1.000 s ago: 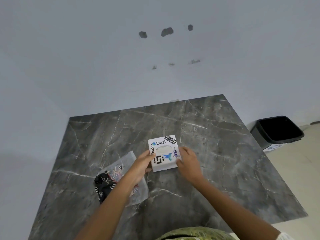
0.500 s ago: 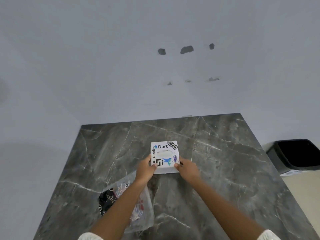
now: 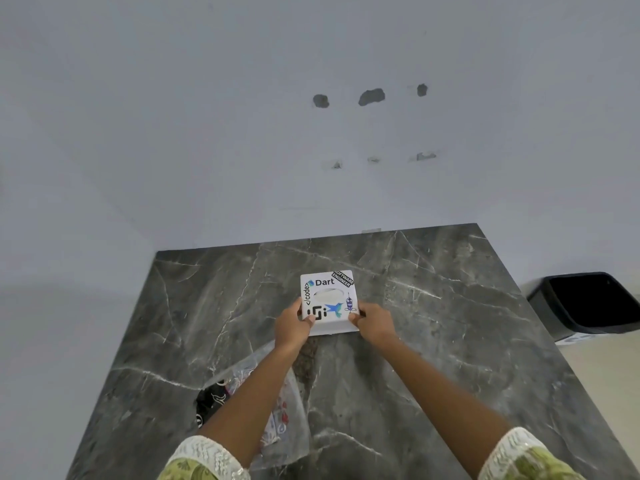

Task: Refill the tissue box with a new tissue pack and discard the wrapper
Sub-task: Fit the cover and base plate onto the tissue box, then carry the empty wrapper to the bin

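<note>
A white square tissue box (image 3: 327,299) covered in stickers sits on the dark marble table (image 3: 433,306), with white tissue showing in its oval top slot. My left hand (image 3: 291,322) grips the box's near left corner, thumb on the lid. My right hand (image 3: 375,322) grips the near right corner. The clear plastic wrapper (image 3: 280,410), printed in black and colours, lies flat on the table under my left forearm.
A black waste bin (image 3: 588,306) stands on the floor to the right of the table. A grey wall with chipped spots runs behind the table's far edge.
Both hands slid the box away from me toward the table's middle, and the view tilted up. The wrapper stayed in place.
</note>
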